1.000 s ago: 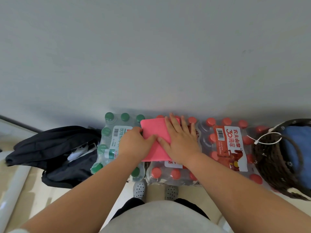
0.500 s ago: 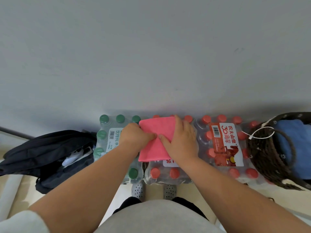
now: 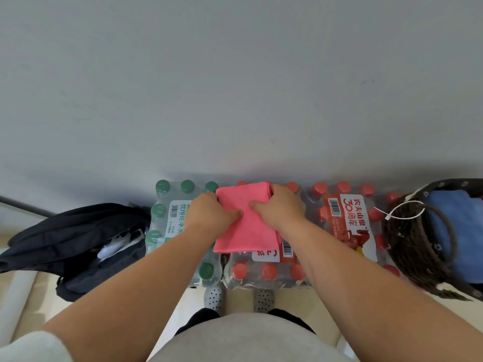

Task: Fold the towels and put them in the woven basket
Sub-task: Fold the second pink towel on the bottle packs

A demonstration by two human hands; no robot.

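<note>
Head view: left hand (image 3: 210, 214) and right hand (image 3: 278, 209) are gripping the folded towel (image 3: 245, 233), fingers (image 3: 277, 191) clamped on its edges, probably for carrying to the basket (image 3: 407, 246) at 3 o'clock.

Three shrink-wrapped packs of bottled water stand in a row on the floor (image 3: 28, 296), against the foot of a plain grey wall (image 3: 235, 87). The left pack (image 3: 180, 218) has green caps and a white label with a barcode. The middle pack (image 3: 264, 273) and the right pack (image 3: 345, 220) have red caps, and the right one bears a red-and-white label with a barcode. Just left of the green-capped pack, a black bag (image 3: 73, 239) slumps on the floor, its opening showing a white object (image 3: 109, 250) — too unclear to name.
</note>
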